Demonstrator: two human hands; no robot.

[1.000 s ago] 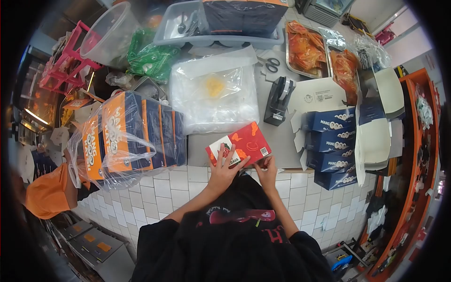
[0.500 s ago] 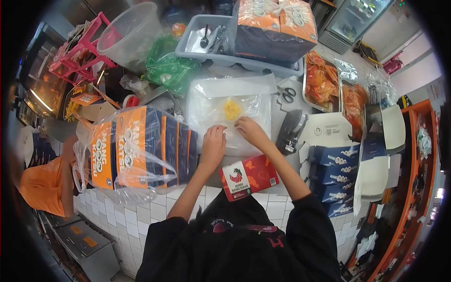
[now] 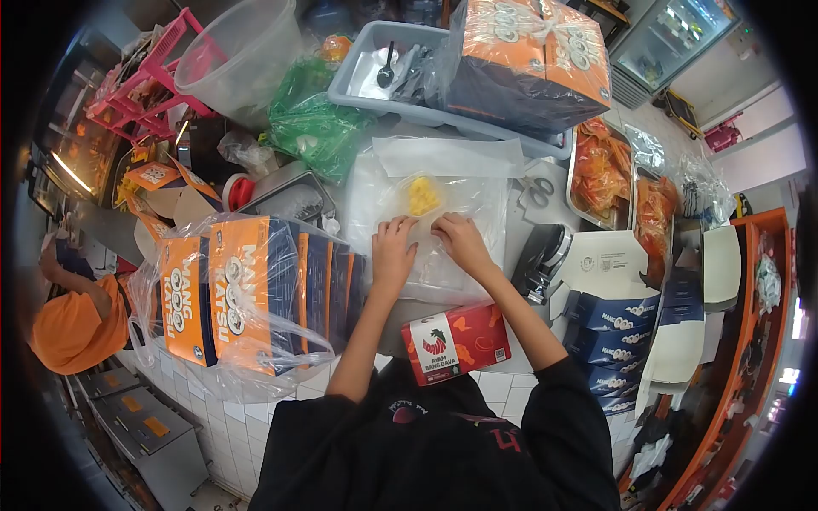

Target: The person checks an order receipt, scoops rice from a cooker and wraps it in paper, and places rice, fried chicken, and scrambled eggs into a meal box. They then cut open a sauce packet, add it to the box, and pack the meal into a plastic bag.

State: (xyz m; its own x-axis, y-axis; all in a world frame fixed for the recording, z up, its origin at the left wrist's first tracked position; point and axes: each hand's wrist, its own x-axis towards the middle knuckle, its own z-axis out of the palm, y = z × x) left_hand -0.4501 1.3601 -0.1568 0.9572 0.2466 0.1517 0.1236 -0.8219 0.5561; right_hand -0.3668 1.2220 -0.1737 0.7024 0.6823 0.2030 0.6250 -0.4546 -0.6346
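A small clear plastic bag [image 3: 423, 198] of yellow food pieces lies on a stack of clear plastic sheets [image 3: 362, 183] in front of me. My left hand [image 3: 394, 249] is at the bag's near edge, its fingers close together and bent down on the plastic. Opposite it, my right hand [image 3: 462, 243] has its fingers curled onto the same edge. The plastic under the fingertips is hard to make out. A red and white box [image 3: 454, 343] printed "Ayam Bang Dava" sits at the table edge between my forearms.
Bagged orange and blue boxes [image 3: 264, 289] stand left; a blue tub [image 3: 366, 98] lies behind. To the right are scissors [image 3: 539, 192], a black device [image 3: 543, 260], food trays [image 3: 599, 175] and stacked blue boxes [image 3: 615, 345]. A person in an orange shirt [image 3: 81, 328] is far left.
Both hands stay at the bag's near edge, with the left fingers shifted slightly forward over it. The view has moved slightly, and the person in orange has changed posture.
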